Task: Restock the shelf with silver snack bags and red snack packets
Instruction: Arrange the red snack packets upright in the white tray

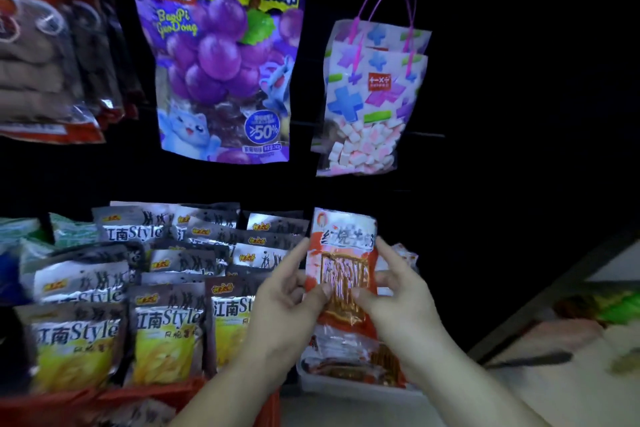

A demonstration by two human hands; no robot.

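red snack packet (341, 270) upright between both hands, left hand (287, 291) fingers pinching left edge, right hand (398, 288) fingers pinching right edge, silver snack bags (166, 274) just left.

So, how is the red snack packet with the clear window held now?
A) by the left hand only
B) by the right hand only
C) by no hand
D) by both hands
D: the left hand and the right hand each pinch one side of the red snack packet.
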